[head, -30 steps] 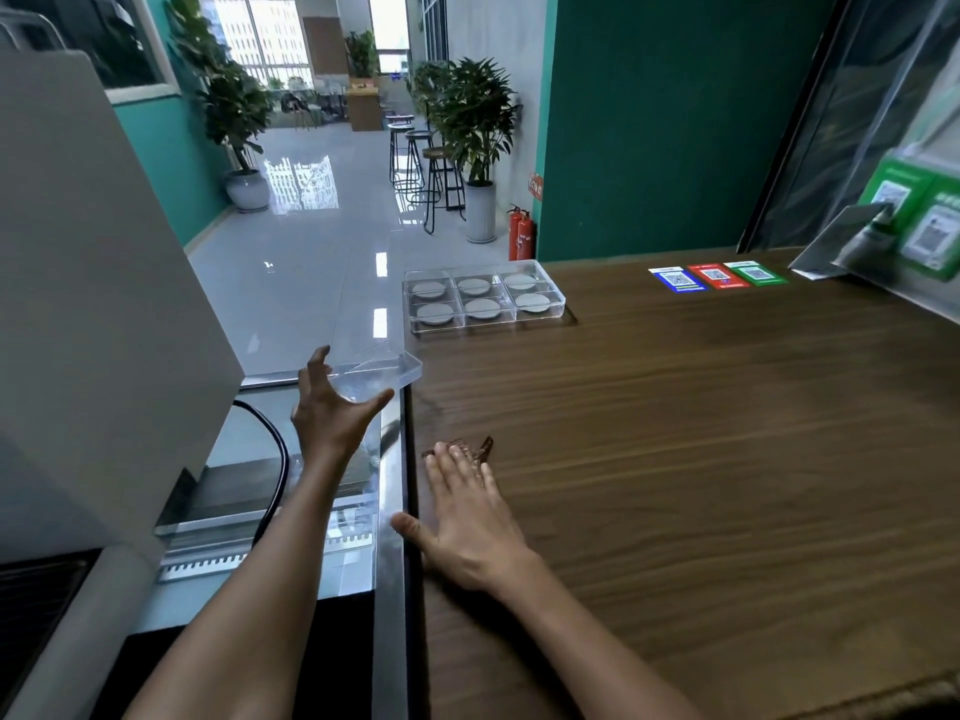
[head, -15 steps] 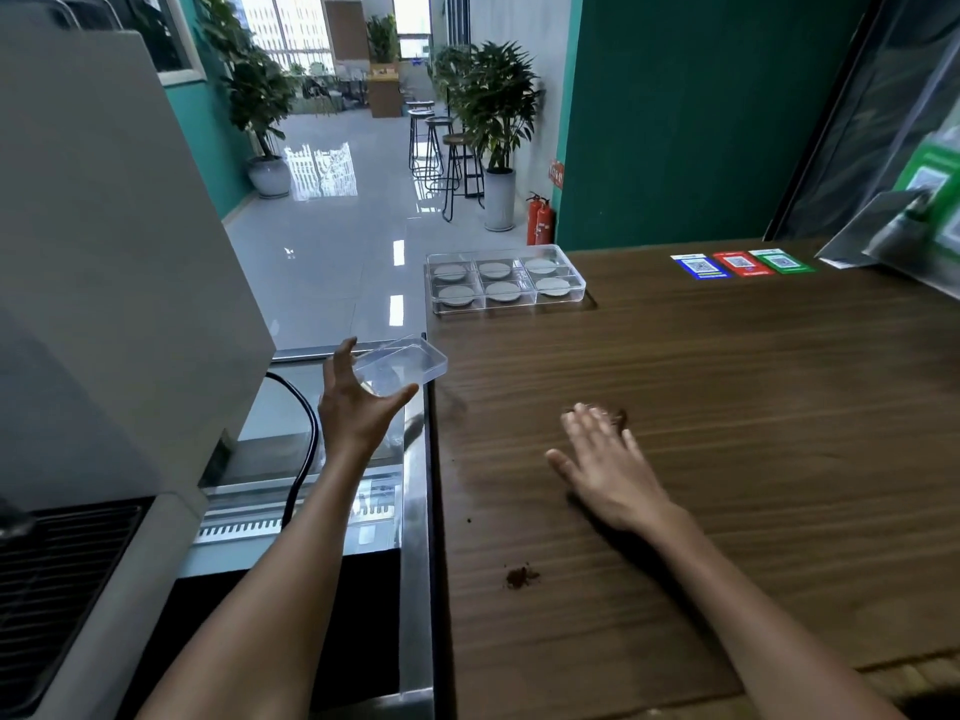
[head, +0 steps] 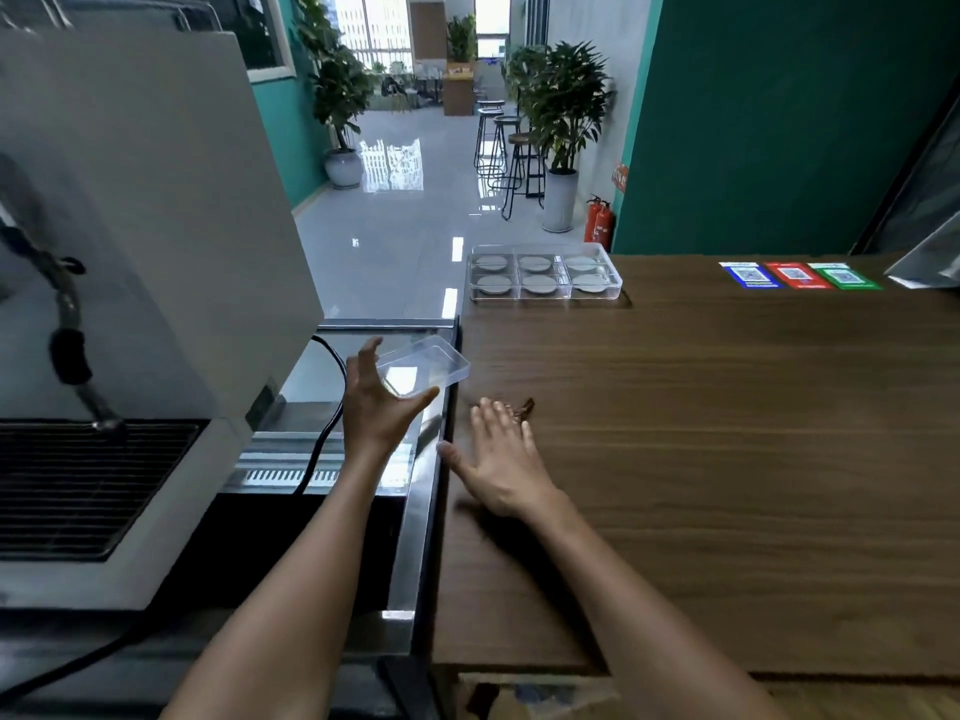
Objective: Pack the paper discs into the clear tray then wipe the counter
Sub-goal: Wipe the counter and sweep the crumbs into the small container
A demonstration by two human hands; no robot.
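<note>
1. The desk [head: 727, 433] is dark brown with a streaky wood grain.
2. At 12 o'clock on it, the tray [head: 613, 293] is clear, and the discs [head: 537, 284] inside are pale grey.
3. At 1 o'clock lie three stickers [head: 797, 275]: blue, red and green, each with a white patch.
4. The wall [head: 779, 111] behind is deep green.
5. The machine [head: 135, 226] at 9 o'clock is off-white with a black grille.

Both bare arms reach forward, hands side by side near the counter's left edge.

The left hand [head: 382, 407] is raised just off that edge, palm up, thumb and fingers spread and curled round a clear lid [head: 423, 367]. The right hand [head: 501, 459] lies palm down on the counter [head: 727, 433], fingers straight and together, thumb spread toward the edge, forearm angled in from the lower right.
</note>
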